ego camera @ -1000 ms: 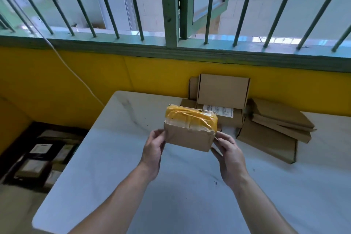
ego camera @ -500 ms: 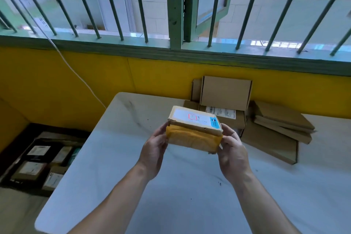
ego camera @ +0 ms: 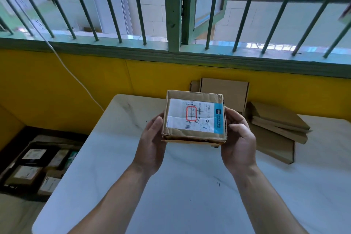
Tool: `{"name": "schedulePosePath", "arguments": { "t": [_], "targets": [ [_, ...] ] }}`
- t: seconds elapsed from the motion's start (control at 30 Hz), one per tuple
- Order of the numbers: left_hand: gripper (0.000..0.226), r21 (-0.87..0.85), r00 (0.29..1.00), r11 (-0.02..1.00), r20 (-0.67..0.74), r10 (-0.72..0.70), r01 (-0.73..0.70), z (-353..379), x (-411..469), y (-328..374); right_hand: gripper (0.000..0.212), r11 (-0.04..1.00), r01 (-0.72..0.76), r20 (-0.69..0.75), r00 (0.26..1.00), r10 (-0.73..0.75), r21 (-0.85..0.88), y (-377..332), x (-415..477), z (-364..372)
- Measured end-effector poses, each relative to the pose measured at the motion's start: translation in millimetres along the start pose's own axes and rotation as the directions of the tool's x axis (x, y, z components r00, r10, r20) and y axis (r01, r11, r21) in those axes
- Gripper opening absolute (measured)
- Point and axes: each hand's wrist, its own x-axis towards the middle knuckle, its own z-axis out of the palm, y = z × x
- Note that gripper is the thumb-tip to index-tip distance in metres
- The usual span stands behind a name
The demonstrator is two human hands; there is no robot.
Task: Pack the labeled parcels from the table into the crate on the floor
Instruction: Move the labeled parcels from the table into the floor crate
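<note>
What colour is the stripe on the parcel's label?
Blue stripe on the held parcel; best in head view.

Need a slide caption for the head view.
Left hand and right hand hold a labeled parcel above the table; crate on floor.

The parcel [ego camera: 195, 118] sits above the middle of the bench [ego camera: 171, 195], held between the left hand [ego camera: 152, 142] on its left side and the right hand [ego camera: 239, 138] on its right. Behind it, at the bench's far edge, a box [ego camera: 228, 91] stands upright. Flattened cartons [ego camera: 273, 119] lie stacked to the right of that box. On the floor left of the bench lies the crate [ego camera: 57, 133], with packed parcels [ego camera: 28, 175] side by side in it.
</note>
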Motion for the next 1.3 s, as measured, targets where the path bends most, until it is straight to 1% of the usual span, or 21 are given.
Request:
{"name": "schedulePosePath", "arguments": {
  "t": [0.13,0.3,0.4,0.47,0.53,0.6,0.7,0.83,0.93,1.03,1.1,1.2,1.3],
  "targets": [
    [0.054,-0.053,1.0,0.999,-0.002,0.01,-0.01,-1.5,0.5,4.2,0.044,1.0,0.022,0.008,1.0,-0.022,-0.005,-1.7,-0.5,2.4],
    [0.051,-0.058,1.0,0.998,-0.018,0.007,-0.008,-0.9,-0.2,2.7,0.042,0.999,0.026,-0.001,1.0,-0.026,-0.018,-3.8,-1.6,3.4],
    [0.051,-0.033,0.999,0.999,-0.034,0.008,-0.009,0.6,-3.3,1.3,0.043,1.0,0.015,-0.007,1.0,-0.015,-0.017,-4.3,-2.2,2.6],
    [0.051,-0.003,0.997,1.0,-0.072,0.01,-0.01,-1.2,-9.1,-0.5,0.043,1.0,-0.02,-0.006,1.0,0.02,-0.023,0.5,-2.3,1.3],
    [0.051,0.063,0.993,0.998,-0.121,0.019,-0.011,-5.4,-17.2,-3.2,0.041,0.995,-0.078,0.0,0.997,0.078,-0.055,10.1,-2.7,-0.3],
    [0.055,0.113,0.978,0.993,-0.208,0.033,-0.01,-15.3,-30.9,-4.9,0.041,0.981,-0.157,0.037,0.986,0.162,-0.111,27.7,-3.0,1.8],
    [0.06,0.148,0.934,0.989,-0.351,0.065,-0.014,-42.8,-61.9,-4.2,0.043,0.944,-0.25,0.11,0.954,0.278,-0.214,63.9,-9.9,15.2],
    [0.05,0.18,0.85,0.984,-0.517,0.099,-0.005,-91.6,-112.9,3.3,0.04,0.86,-0.294,0.184,0.9,0.396,-0.417,116.5,-36.9,46.8],
    [0.04,0.16,0.784,0.987,-0.612,0.101,-0.002,-131.9,-149.6,14.3,0.036,0.79,-0.298,0.207,0.861,0.465,-0.536,153.1,-61.5,78.3],
    [0.035,0.118,0.723,0.993,-0.687,0.079,0.004,-177.0,-187.2,30.3,0.032,0.709,-0.309,0.184,0.83,0.527,-0.634,192.6,-89.8,116.2],
    [0.039,0.117,0.687,0.993,-0.723,0.074,0.017,-210.2,-213.6,43.8,0.032,0.676,-0.291,0.186,0.821,0.539,-0.677,222.7,-110.8,144.7],
    [0.04,0.134,0.634,0.991,-0.768,0.091,0.02,-262.9,-251.2,67.6,0.045,0.643,-0.288,0.188,0.802,0.567,-0.71,272.4,-144.3,189.3],
    [0.041,0.148,0.579,0.988,-0.809,0.099,0.039,-312.7,-284.3,89.2,0.042,0.625,-0.31,0.202,0.765,0.612,-0.717,321.4,-172.4,228.5]
  ]
}}
